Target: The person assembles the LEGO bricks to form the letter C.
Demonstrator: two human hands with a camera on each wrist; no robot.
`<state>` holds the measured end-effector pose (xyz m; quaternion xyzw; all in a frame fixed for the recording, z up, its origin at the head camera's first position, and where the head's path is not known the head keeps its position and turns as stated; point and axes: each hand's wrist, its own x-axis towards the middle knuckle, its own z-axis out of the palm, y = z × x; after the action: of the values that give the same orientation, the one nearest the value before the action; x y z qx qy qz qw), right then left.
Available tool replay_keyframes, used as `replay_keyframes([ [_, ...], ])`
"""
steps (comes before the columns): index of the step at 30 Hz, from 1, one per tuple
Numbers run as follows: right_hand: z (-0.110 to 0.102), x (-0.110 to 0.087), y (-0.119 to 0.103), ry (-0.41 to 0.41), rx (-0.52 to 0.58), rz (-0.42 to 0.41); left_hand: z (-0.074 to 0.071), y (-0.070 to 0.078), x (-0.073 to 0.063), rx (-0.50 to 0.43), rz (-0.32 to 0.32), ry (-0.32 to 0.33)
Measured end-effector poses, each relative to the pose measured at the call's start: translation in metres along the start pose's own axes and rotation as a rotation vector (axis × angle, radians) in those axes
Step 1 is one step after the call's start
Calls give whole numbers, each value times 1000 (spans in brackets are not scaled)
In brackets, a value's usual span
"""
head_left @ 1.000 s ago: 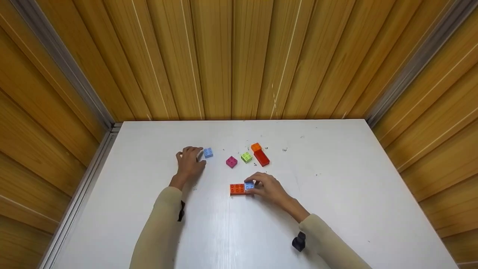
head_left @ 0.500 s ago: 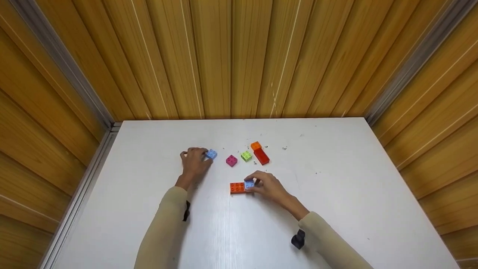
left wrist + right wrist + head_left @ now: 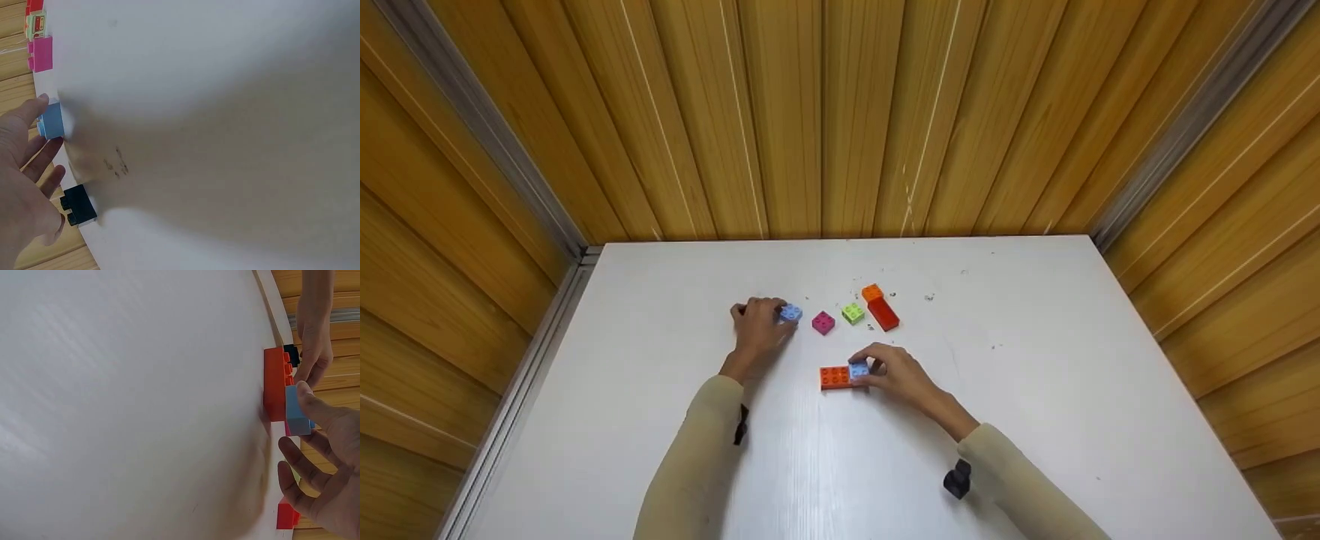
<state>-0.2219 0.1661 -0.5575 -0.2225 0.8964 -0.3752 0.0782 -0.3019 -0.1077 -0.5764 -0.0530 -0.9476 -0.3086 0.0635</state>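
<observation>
Fingers of left hand [image 3: 757, 328] pinch light-blue brick [image 3: 792, 313]; orange-red brick [image 3: 834, 377] lies on worktop [image 3: 1035, 360] toward four or five o'clock, long axis nine-to-three. Right hand [image 3: 900, 376], nearer it, pinches second blue brick [image 3: 858, 370] over its three-o'clock end; seating unclear.

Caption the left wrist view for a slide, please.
Left hand pinches a light blue brick, between a pink brick and a dark brick.

Head view: black brick [image 3: 82, 202] seemingly hidden by left hand [image 3: 759, 328]. Left wrist view: red brick [image 3: 35, 6] cropped at top edge.
</observation>
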Motion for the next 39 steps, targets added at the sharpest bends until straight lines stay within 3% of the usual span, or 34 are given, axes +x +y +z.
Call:
replay_keyframes([
  [4,0,0,1,9,13,-7,0,3,-2,-27,27,-2],
  [10,1,-1,3,2,25,5,-12,12,-8,-83,48,-76],
  [20,2,0,4,17,17,19,-31,19,-20,-140,173,-143],
  [32,6,-2,-2,33,-78,-18,-25,16,-51,-215,249,-210],
  [39,3,2,0,47,-75,-10,-23,19,-59,-232,265,-245],
])
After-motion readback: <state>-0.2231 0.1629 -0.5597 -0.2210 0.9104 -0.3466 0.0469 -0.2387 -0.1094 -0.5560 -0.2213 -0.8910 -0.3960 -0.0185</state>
